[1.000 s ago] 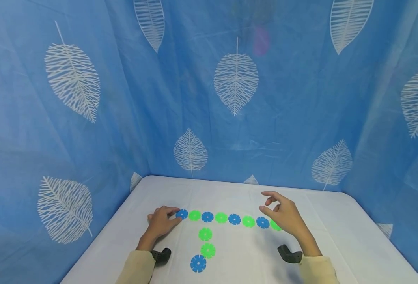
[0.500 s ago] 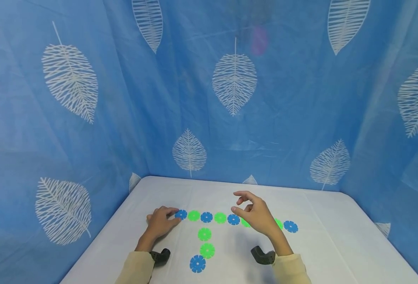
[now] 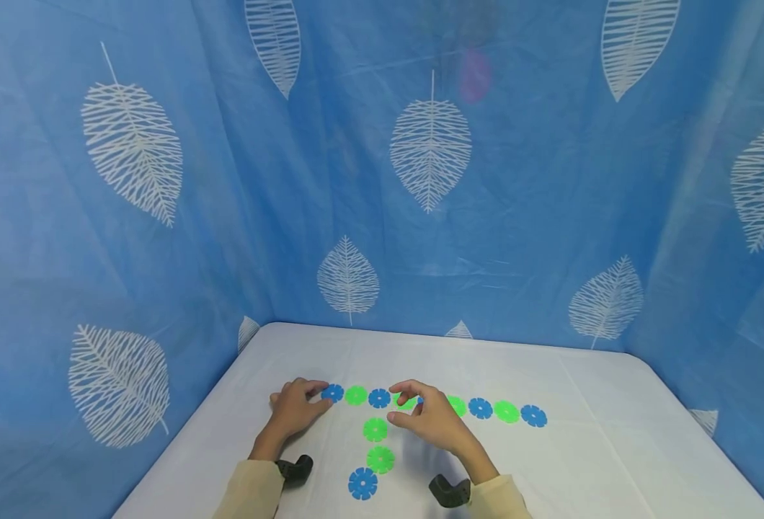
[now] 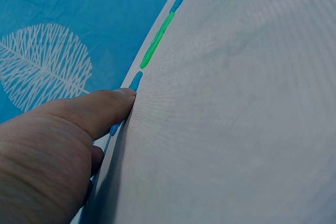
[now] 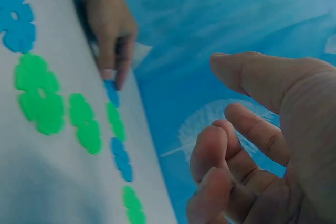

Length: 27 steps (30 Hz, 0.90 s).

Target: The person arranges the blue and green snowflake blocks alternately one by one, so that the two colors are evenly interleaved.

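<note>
Flat notched snowflake discs, blue and green by turns, lie in a row across the white table. My left hand (image 3: 294, 411) rests at the row's left end, pinching the end blue snowflake disc (image 3: 333, 393) between thumb and index finger; in the left wrist view the thumb (image 4: 118, 103) touches its edge. Over the row's middle hovers my right hand (image 3: 437, 422), fingers loosely bent, thumb apart, holding nothing. It partly hides a green disc (image 3: 403, 405) and most of the blue one beside it. Closest to it on the left are a blue disc (image 3: 379, 398) and a green disc (image 3: 375, 429).
Nearer me lie another green disc (image 3: 380, 459) and a blue disc (image 3: 362, 483), almost touching. The row runs right to a last blue disc (image 3: 534, 416). Blue leaf-patterned cloth (image 3: 518, 288) hangs behind and beside the white table (image 3: 615, 432).
My right hand has moved left along the row from near its right end and come slightly nearer, uncovering the discs there. My left hand stays on the end blue snowflake disc.
</note>
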Each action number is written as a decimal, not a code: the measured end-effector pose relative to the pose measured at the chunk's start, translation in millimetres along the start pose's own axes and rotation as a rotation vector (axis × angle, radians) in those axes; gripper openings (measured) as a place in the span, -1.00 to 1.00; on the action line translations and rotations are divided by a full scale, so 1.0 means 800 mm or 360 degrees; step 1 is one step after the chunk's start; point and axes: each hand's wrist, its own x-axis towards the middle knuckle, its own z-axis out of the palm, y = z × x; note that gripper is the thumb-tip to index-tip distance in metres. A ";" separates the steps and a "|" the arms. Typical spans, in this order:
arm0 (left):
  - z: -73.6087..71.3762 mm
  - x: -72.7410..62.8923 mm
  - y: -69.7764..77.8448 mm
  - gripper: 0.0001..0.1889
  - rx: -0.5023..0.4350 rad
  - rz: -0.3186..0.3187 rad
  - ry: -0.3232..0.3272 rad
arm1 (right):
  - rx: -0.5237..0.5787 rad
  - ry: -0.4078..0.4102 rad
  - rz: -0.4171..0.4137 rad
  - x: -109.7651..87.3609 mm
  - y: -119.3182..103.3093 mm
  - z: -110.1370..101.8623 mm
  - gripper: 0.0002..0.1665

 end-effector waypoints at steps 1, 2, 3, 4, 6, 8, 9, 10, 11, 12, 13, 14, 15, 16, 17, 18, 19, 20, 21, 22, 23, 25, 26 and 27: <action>0.000 0.000 0.000 -0.63 0.0002 0.0000 -0.0001 | 0.0012 -0.0028 0.0008 0.000 0.002 0.004 -0.52; 0.001 0.000 0.000 -0.63 0.0003 -0.0001 -0.0001 | 0.0021 -0.0055 0.0019 0.001 0.004 0.007 -0.52; 0.001 0.001 0.000 -0.63 0.0009 -0.0005 -0.0003 | 0.0025 -0.0080 0.0033 0.001 0.006 0.010 -0.51; 0.001 0.001 0.000 -0.63 0.0013 -0.0008 -0.0004 | 0.0035 -0.0104 0.0040 0.001 0.008 0.014 -0.50; 0.002 0.001 0.000 -0.63 0.0020 -0.0013 -0.0005 | 0.0047 -0.0152 0.0056 0.001 0.011 0.019 -0.48; 0.002 0.001 0.000 -0.63 0.0018 -0.0017 -0.0002 | 0.0048 -0.0194 0.0058 0.000 0.014 0.025 -0.47; 0.003 0.001 0.000 -0.63 0.0019 -0.0013 -0.0001 | 0.0047 -0.0218 0.0055 0.000 0.015 0.028 -0.47; 0.003 0.001 0.000 -0.63 0.0019 -0.0016 -0.0002 | 0.0047 -0.0242 0.0058 0.000 0.016 0.030 -0.47; 0.004 0.000 0.001 -0.63 0.0016 -0.0020 -0.0003 | 0.0049 -0.0263 0.0060 -0.001 0.018 0.033 -0.47; 0.004 0.000 0.001 -0.63 0.0014 -0.0023 -0.0004 | 0.0052 -0.0282 0.0064 -0.001 0.019 0.035 -0.47; 0.004 0.000 0.001 -0.63 0.0009 -0.0027 -0.0004 | 0.0056 -0.0295 0.0071 -0.001 0.020 0.037 -0.48; 0.004 -0.001 0.002 -0.64 0.0004 -0.0029 -0.0006 | 0.0064 -0.0306 0.0079 -0.001 0.021 0.038 -0.48; 0.005 -0.001 0.002 -0.64 0.0001 -0.0024 -0.0007 | 0.0065 -0.0313 0.0084 -0.002 0.023 0.040 -0.48; 0.005 -0.001 0.002 -0.64 -0.0005 -0.0026 -0.0009 | 0.0061 -0.0316 0.0089 -0.002 0.024 0.041 -0.48; 0.005 -0.001 0.003 -0.65 -0.0011 -0.0023 -0.0011 | 0.0055 -0.0318 0.0090 -0.002 0.026 0.042 -0.48; 0.004 -0.001 0.003 -0.65 -0.0011 -0.0018 -0.0014 | 0.0044 -0.0320 0.0088 -0.002 0.027 0.042 -0.48; 0.004 0.000 0.003 -0.65 -0.0009 -0.0014 -0.0017 | 0.0030 -0.0325 0.0084 -0.002 0.028 0.043 -0.49; 0.004 0.000 0.002 -0.65 -0.0005 -0.0009 -0.0017 | 0.0010 -0.0332 0.0078 -0.002 0.029 0.044 -0.49; 0.003 0.000 0.002 -0.64 -0.0002 -0.0005 -0.0017 | -0.0015 -0.0340 0.0071 -0.002 0.030 0.044 -0.50; 0.003 0.001 0.002 -0.64 0.0002 -0.0007 -0.0019 | -0.0031 -0.0348 0.0063 -0.002 0.031 0.044 -0.51; 0.003 0.001 0.001 -0.64 0.0007 -0.0004 -0.0019 | -0.0043 -0.0355 0.0055 -0.002 0.032 0.044 -0.51; 0.002 0.002 0.000 -0.64 0.0018 0.0000 -0.0014 | -0.0065 -0.0367 0.0038 -0.002 0.033 0.044 -0.50; 0.002 0.002 0.000 -0.63 0.0021 0.0002 -0.0011 | -0.0072 -0.0370 0.0035 -0.002 0.033 0.043 -0.50; 0.002 0.002 0.000 -0.63 0.0021 0.0004 -0.0011 | -0.0076 -0.0370 0.0035 -0.002 0.033 0.042 -0.49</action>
